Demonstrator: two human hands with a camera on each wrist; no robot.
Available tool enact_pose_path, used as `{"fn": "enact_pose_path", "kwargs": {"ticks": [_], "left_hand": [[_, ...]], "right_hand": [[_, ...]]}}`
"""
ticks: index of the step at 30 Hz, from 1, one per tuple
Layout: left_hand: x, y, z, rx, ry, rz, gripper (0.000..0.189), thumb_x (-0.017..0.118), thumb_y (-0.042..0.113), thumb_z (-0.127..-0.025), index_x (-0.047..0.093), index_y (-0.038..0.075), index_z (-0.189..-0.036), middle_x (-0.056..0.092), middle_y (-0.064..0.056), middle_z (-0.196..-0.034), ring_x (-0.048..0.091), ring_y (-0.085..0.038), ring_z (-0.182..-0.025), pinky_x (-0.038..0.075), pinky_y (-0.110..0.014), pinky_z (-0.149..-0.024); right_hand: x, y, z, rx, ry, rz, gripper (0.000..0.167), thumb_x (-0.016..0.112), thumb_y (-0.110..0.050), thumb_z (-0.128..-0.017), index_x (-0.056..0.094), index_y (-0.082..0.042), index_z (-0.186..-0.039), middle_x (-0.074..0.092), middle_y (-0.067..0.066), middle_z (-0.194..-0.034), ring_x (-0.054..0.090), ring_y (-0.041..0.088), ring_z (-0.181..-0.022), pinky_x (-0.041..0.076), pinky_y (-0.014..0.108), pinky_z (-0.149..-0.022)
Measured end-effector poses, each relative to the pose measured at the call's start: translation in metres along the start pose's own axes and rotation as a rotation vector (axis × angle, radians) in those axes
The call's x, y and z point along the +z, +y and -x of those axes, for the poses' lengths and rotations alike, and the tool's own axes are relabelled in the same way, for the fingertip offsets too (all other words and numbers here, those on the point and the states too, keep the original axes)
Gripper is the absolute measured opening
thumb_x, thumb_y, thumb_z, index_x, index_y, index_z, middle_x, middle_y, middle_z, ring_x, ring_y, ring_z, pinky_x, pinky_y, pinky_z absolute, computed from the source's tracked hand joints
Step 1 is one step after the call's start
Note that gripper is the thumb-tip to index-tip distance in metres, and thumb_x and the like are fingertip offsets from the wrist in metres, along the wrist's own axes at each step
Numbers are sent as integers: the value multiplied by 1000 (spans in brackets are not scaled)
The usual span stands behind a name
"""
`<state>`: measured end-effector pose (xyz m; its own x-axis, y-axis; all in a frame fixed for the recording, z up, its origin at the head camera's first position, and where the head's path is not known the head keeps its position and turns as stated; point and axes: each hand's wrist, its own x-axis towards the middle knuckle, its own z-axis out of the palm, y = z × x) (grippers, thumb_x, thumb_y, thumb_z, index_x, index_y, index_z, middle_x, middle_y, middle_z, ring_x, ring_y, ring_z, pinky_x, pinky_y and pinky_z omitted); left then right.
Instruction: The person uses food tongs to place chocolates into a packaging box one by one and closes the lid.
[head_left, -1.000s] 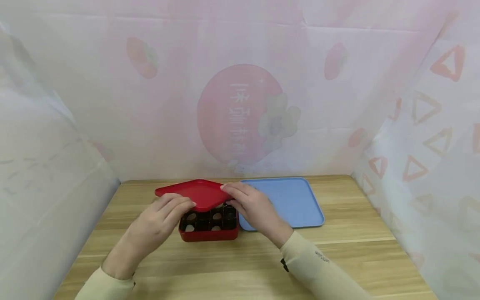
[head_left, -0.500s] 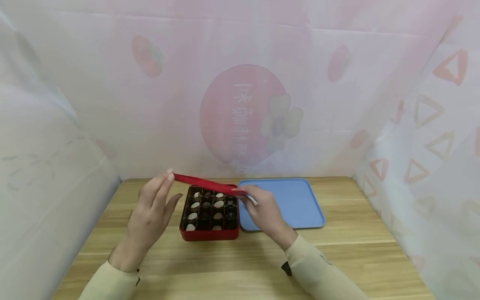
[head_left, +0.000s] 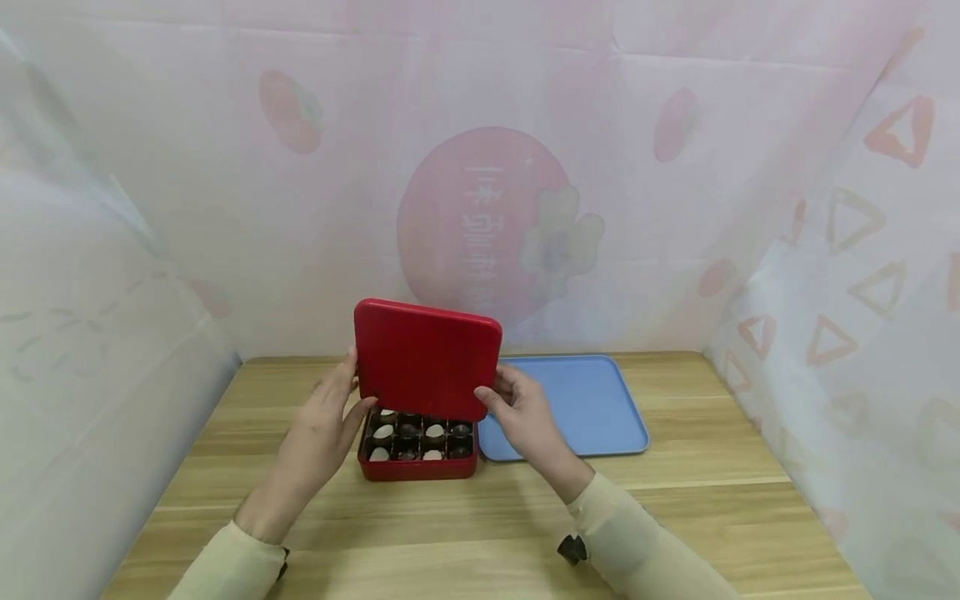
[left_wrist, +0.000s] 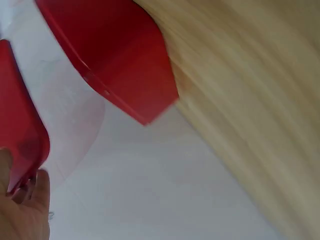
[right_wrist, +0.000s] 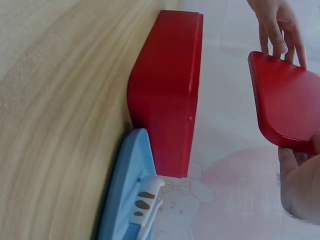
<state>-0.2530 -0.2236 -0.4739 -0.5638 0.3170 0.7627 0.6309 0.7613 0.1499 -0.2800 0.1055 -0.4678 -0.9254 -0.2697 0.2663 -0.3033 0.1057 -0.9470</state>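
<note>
A red lid with rounded corners is held up on edge, its broad face toward me, over the back part of a red box. My left hand grips the lid's left end, thumb near the lower corner and fingers behind. At the lower right corner, my right hand pinches the lid with the thumb in front. Below it the box stands on the table, divided into small compartments holding chocolates, some pale-topped and some dark. The lid hides the box's rear rows in the head view.
Right beside the box lies a shallow blue tray. On it, in the right wrist view, rests a white and blue utensil with slots. The wooden table is enclosed by printed cloth behind and at both sides.
The lid has been raised off the box and tilted from nearly flat to upright. My left hand came off it midway and now holds its left end again. More chocolates show.
</note>
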Motion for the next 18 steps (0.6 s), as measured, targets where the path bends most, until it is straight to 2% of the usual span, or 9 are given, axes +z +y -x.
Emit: {"fn": "enact_pose_path", "kwargs": {"ticks": [1, 3, 7, 10, 14, 18], "left_hand": [[0, 1, 0, -17, -7, 7, 89, 83, 3, -107, 35, -3, -182, 67, -28, -165, 79, -43, -132, 66, -40, -112], [-1, 3, 1, -64, -32, 35, 99, 89, -6, -98, 37, -1, -182, 69, -25, -161, 80, -38, -129, 70, -38, -101], [-4, 5, 5, -165, -112, 82, 90, 88, -6, -100, 44, -2, -178, 73, -24, -154, 82, -36, -123, 74, -39, -90], [-6, 5, 8, -251, -212, 141, 81, 83, -5, -105, 45, -7, -176, 71, -29, -157, 82, -43, -124, 75, -47, -89], [-6, 5, 13, -361, -342, 176, 75, 79, -3, -109, 44, -11, -174, 66, -35, -164, 81, -48, -132, 75, -49, -94], [-5, 4, 18, -423, -404, 170, 72, 79, 0, -110, 46, -14, -172, 66, -36, -164, 81, -48, -133, 75, -47, -95]], "right_hand": [[1, 1, 0, 20, -1, -5, 43, 73, -18, -117, 68, -6, -158, 86, 20, -139, 88, 26, -116, 66, 24, -92], [4, 3, -1, 52, 8, -13, 53, 74, -17, -117, 58, -8, -167, 85, 20, -140, 88, 30, -117, 66, 25, -92], [10, 8, -4, 82, 34, 41, 74, 75, -17, -117, 39, -10, -181, 83, 23, -144, 89, 37, -117, 71, 34, -94], [13, 13, -5, 93, 11, 130, 79, 73, -17, -118, 32, -5, -184, 79, 27, -152, 87, 41, -125, 74, 45, -103], [18, 21, -6, 139, -63, 249, 82, 73, -18, -118, 29, -1, -185, 72, 27, -162, 81, 42, -139, 72, 49, -108], [22, 28, -8, 165, -115, 338, 85, 76, -20, -117, 29, 0, -185, 62, 25, -173, 71, 42, -153, 69, 53, -116]]}}
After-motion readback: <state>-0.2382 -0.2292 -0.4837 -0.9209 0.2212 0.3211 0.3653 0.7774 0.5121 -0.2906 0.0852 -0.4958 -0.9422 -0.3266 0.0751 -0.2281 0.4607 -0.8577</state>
